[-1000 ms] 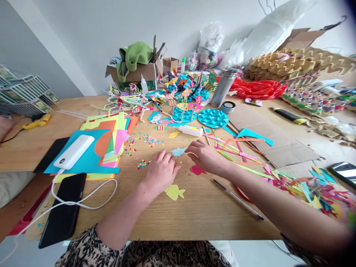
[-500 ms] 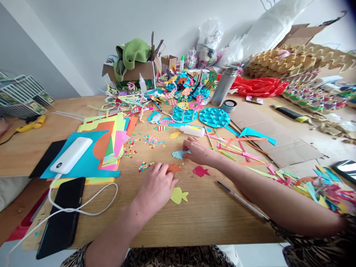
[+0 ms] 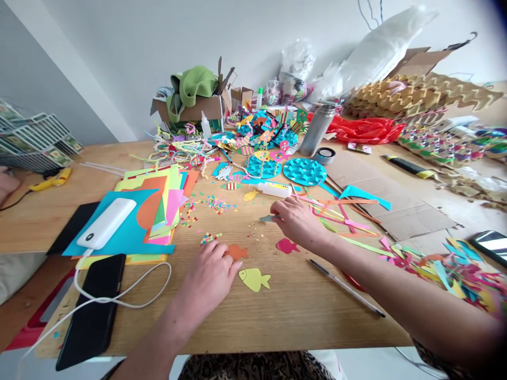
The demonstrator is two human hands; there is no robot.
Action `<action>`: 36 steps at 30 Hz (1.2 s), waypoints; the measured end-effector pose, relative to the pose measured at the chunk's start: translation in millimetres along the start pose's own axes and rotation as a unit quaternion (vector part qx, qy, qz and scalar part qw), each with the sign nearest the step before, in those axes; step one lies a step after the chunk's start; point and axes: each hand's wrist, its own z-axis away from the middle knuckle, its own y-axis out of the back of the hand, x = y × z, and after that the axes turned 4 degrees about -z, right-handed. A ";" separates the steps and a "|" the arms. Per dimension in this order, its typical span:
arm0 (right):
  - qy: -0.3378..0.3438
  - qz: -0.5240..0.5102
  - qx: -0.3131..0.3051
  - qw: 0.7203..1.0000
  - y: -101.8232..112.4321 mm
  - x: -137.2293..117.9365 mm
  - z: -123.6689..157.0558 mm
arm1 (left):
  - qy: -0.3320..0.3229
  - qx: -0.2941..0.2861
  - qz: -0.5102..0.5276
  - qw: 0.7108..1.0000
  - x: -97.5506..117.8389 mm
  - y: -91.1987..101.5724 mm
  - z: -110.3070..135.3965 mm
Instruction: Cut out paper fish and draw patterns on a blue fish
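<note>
My left hand [image 3: 209, 273] lies on the wooden table [image 3: 301, 311], fingertips touching an orange paper fish [image 3: 236, 252]. A yellow paper fish [image 3: 255, 278] lies just right of that hand. My right hand [image 3: 298, 221] pinches a light-blue paper fish [image 3: 268, 218], lifted and seen edge-on. A pink paper fish [image 3: 287, 245] lies below the right hand. Coloured paper dots [image 3: 209, 238] are scattered near the left hand.
A stack of coloured paper [image 3: 154, 203] with a white power bank [image 3: 106, 222] and a black phone [image 3: 92, 309] sits at left. A glue bottle [image 3: 274, 188], blue discs [image 3: 304, 171], paper strips [image 3: 340, 211], a pen [image 3: 345, 287] and scraps [image 3: 447, 264] lie around. Another person's hand [image 3: 7, 184] shows at far left.
My right hand has picked the blue fish up off the table and tilted it. My left hand slid back toward me with the orange fish. The yellow fish now shows its drawn face.
</note>
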 end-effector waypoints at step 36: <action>-0.033 0.053 0.053 0.997 -4.3 7.7 131.4 | 0.235 0.124 0.608 0.748 -14.4 -0.3 -29.3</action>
